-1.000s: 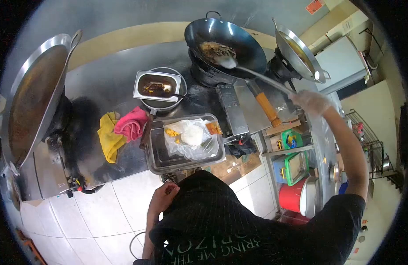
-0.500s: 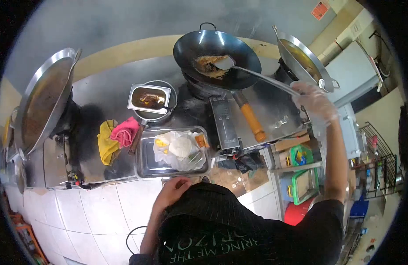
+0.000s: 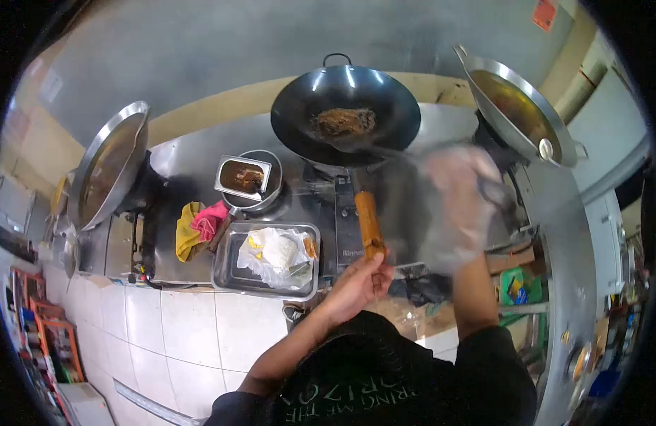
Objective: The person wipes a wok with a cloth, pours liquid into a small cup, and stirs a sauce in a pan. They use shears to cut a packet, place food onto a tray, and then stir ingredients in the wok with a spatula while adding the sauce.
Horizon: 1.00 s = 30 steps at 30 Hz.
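A dark wok (image 3: 392, 106) sits on the stove, with brown food (image 3: 344, 122) at its bottom. My left hand (image 3: 363, 280) has its fingers closed on the end of the wok's wooden handle (image 3: 368, 219). To the right, my right hand (image 3: 461, 192) wears a clear plastic glove and is blurred by motion. It grips the ladle (image 3: 385, 150), whose blurred head reaches into the wok beside the food. Left of the wok handle, a glass tray (image 3: 228, 278) holds white rice (image 3: 278, 250) on clear plastic, with yellow and orange pieces.
A metal container (image 3: 243, 177) of dark sauce rests on a pot (image 3: 271, 206). Yellow (image 3: 188, 234) and pink (image 3: 209, 221) cloths lie nearby. Large pans of liquid stand at the left (image 3: 112, 167) and right (image 3: 516, 106), the right one with a ladle (image 3: 546, 149).
My left hand has moved from the tray's front edge onto the wok handle. My right hand has moved left and down with the ladle. The wok handle has swung left; the view has shifted.
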Motion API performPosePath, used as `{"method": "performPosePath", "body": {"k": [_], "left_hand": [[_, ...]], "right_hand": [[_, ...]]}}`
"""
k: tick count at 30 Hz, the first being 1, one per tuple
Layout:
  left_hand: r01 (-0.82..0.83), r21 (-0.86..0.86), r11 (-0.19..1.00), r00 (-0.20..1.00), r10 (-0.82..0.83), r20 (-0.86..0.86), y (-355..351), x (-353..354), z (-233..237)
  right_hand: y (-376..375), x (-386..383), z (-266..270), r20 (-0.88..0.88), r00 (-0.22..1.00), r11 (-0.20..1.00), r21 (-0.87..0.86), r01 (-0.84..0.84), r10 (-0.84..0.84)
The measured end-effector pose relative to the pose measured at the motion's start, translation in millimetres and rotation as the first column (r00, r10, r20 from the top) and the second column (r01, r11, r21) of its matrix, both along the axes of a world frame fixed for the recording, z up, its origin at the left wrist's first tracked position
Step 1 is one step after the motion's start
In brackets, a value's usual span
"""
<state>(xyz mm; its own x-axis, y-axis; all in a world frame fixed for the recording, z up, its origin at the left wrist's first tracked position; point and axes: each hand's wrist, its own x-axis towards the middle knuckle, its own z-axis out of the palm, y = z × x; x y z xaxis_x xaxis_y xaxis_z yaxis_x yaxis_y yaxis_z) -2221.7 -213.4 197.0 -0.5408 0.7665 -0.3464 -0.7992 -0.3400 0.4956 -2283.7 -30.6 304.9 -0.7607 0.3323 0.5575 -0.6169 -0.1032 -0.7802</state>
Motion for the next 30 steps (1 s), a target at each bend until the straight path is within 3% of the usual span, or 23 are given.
{"method": "performPosePath", "body": {"k": [2,5,6,9,11,12,13,14,17,18,20,21,22,24,26,28,29,30], "left_hand": [[-0.039,-0.005,0.999,0.998,0.038,-0.042,7.9,-2.6,-1.7],[-0.07,-0.107,0.992,0.997,0.067,-0.025,22.8,4.5,-6.6],[-0.068,-0.128,0.989,0.998,0.069,0.007,25.8,5.6,-16.3],[-0.082,-0.27,0.959,0.997,0.074,-0.038,14.6,12.7,-17.0],[-0.115,-0.276,0.954,0.993,0.102,-0.061,1.2,18.8,-24.6],[-0.117,-0.237,0.964,0.993,0.109,-0.047,-8.6,21.4,-36.8],[-0.116,-0.197,0.974,0.993,0.11,-0.042,-13.2,22.8,-46.5],[-0.185,-0.274,0.944,0.981,0.195,0.011,-10.4,26.5,-41.8],[-0.174,-0.202,0.964,0.974,0.199,0.109,-32.6,28.7,-39.7],[-0.221,-0.201,0.954,0.965,0.244,0.094,-41.2,28.8,-38.4],[-0.315,-0.193,0.929,0.939,0.334,0.077,-50.0,35.5,-37.6],[-0.304,-0.241,0.922,0.94,0.332,0.081,-49.8,39.9,-38.8],[-0.288,-0.288,0.913,0.944,0.322,0.076,-48.6,39.3,-40.5],[-0.245,-0.37,0.896,0.967,0.256,-0.02,-48.5,41.1,-52.0],[-0.179,-0.45,0.875,0.974,0.092,-0.207,-62.5,49.0,-52.5],[-0.146,-0.525,0.839,0.929,-0.066,-0.364,-71.2,56.5,-53.9],[-0.076,-0.484,0.872,0.925,-0.119,-0.361,-71.8,58.9,-56.1],[0.01,-0.449,0.893,0.919,-0.185,-0.348,-74.6,65.4,-57.4]], "right_hand": [[20.8,6.6,-15.8,-0.068,0.998,1.0,-0.02,-0.005,0.004],[0.3,-18.1,-19.1,-0.14,0.96,0.857,0.433,0.28,-0.244],[2.8,-17.6,-28.5,-0.154,0.972,0.85,0.475,0.23,-0.177],[14.4,-2.6,-26.0,-0.318,0.945,0.879,0.423,0.217,-0.08],[19.6,11.5,-18.9,-0.12,0.993,0.995,0.095,0.025,-0.013],[14.9,11.4,-3.9,-0.03,0.998,0.961,0.27,0.06,-0.054],[11.5,-7.0,-27.5,0.015,0.997,0.96,0.272,0.073,-0.08],[5.3,-20.5,-44.1,-0.073,0.988,0.921,0.357,0.154,-0.136],[1.4,-17.7,-53.1,-0.271,0.96,0.919,0.356,0.17,-0.073],[29.0,-19.5,-49.1,-0.322,0.931,0.929,0.366,-0.047,0.174],[37.4,-28.5,-47.7,-0.334,0.874,0.907,0.354,-0.23,0.352],[27.1,-29.4,-51.1,-0.303,0.912,0.933,0.31,-0.181,0.278],[15.9,-30.5,-52.5,-0.276,0.941,0.956,0.268,-0.118,0.194],[0.6,-21.4,-47.9,-0.099,0.995,0.89,0.451,0.062,-0.019],[25.4,-30.8,-66.4,-0.102,0.963,0.86,0.481,-0.172,0.25],[43.5,-19.9,-46.4,-0.032,0.925,0.817,0.482,-0.317,0.378],[51.4,-11.4,-28.9,0.18,0.939,0.829,0.443,-0.342,0.292],[51.4,-9.5,-29.5,0.187,0.937,0.828,0.441,-0.348,0.294]]}}
